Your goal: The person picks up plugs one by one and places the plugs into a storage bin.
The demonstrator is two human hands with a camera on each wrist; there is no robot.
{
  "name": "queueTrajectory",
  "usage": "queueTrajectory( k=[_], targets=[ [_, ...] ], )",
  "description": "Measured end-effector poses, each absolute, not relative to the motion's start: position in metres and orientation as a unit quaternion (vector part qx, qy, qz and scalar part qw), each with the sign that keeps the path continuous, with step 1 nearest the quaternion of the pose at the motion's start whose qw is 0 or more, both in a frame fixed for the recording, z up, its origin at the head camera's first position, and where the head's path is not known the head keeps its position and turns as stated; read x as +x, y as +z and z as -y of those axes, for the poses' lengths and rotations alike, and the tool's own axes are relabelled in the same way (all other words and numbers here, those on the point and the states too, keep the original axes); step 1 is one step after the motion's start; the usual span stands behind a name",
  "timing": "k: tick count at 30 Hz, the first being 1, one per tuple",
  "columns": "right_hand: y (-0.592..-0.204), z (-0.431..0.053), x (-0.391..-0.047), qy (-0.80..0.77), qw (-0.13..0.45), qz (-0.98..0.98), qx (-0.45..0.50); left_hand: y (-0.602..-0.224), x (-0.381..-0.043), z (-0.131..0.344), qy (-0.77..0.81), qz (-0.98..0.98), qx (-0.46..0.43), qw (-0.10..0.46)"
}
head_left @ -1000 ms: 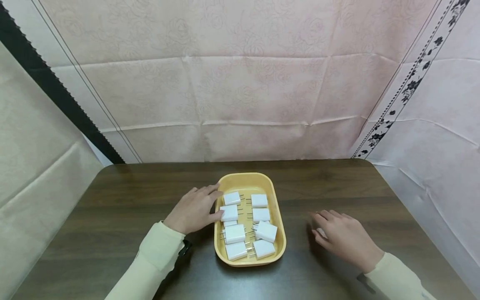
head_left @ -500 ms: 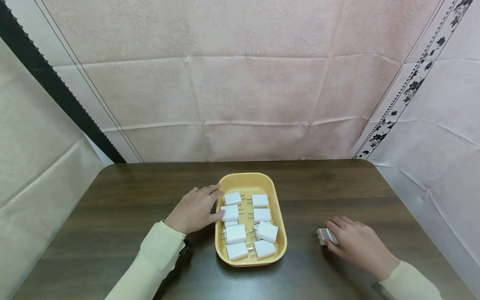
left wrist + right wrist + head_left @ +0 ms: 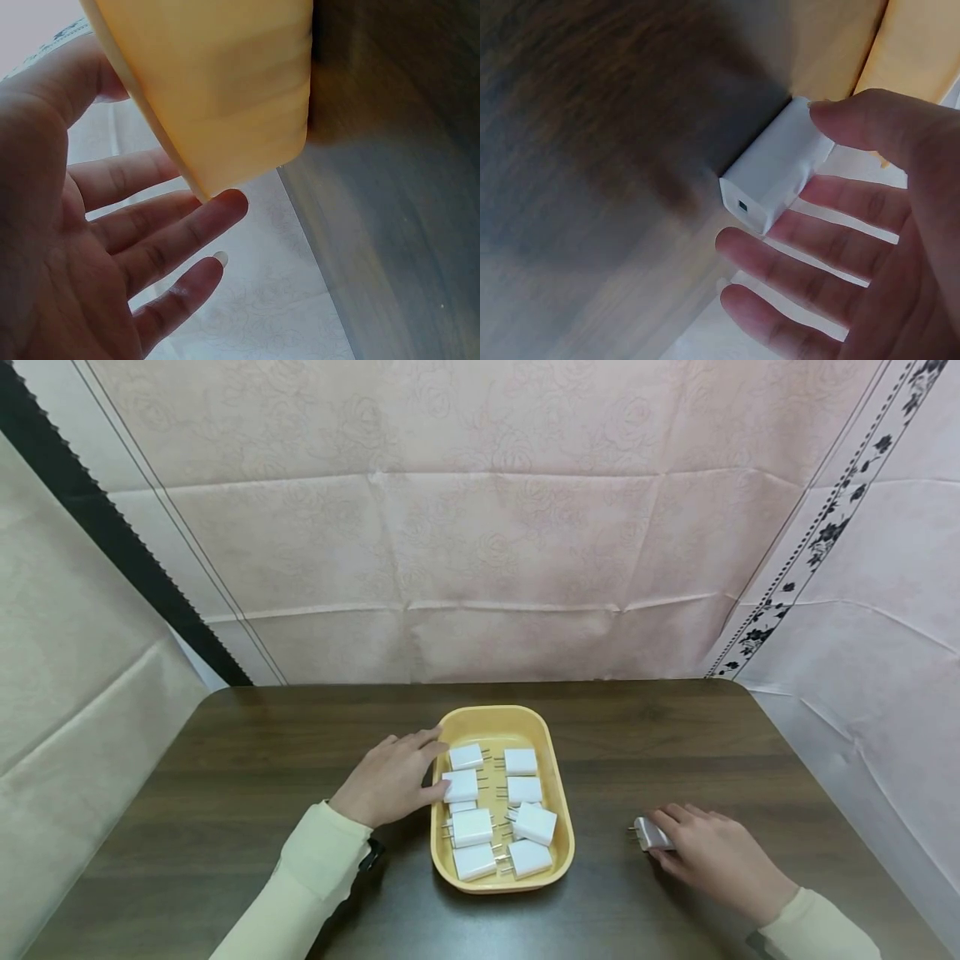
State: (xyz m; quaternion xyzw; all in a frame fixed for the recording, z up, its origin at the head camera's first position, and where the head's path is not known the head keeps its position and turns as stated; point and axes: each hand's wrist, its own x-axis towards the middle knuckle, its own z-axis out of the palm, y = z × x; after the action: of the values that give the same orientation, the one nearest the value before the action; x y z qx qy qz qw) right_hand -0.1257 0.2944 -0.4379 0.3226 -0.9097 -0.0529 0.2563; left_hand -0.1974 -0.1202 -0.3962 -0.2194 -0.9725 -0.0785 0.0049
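Several white USB wall chargers (image 3: 472, 827) with metal prongs lie in two columns inside a yellow tray (image 3: 491, 717). At the tray's left side is my left hand (image 3: 392, 781), its thumb over the rim and its fairly straight fingers resting along it. In the left wrist view the fingers (image 3: 169, 251) look loosely spread by the tray wall (image 3: 247, 97). Right of the tray, my right hand (image 3: 722, 860) holds one more charger (image 3: 654, 834) low at the tabletop, prongs pointing left. The right wrist view has this charger (image 3: 776, 165) between thumb and first fingers, port end showing.
A dark brown wooden table (image 3: 300, 735) carries everything. Pale patterned cloth (image 3: 495, 543) hangs behind it, with more cloth along both sides. Between the tray and my right hand lies a stretch of bare wood.
My right hand has moved right and slightly nearer, and the charger mostly hidden under it now shows at the fingertips. My left hand and the tray stay in place.
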Motion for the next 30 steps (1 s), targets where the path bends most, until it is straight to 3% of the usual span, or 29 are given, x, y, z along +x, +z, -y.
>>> queueTrajectory(
  k=[30],
  targets=[
    [-0.4338, -0.2860, -0.1349, -0.047, 0.210, 0.915, 0.341, -0.3970, -0.1983, 0.1217, -0.085, 0.971, -0.225, 0.005]
  ],
)
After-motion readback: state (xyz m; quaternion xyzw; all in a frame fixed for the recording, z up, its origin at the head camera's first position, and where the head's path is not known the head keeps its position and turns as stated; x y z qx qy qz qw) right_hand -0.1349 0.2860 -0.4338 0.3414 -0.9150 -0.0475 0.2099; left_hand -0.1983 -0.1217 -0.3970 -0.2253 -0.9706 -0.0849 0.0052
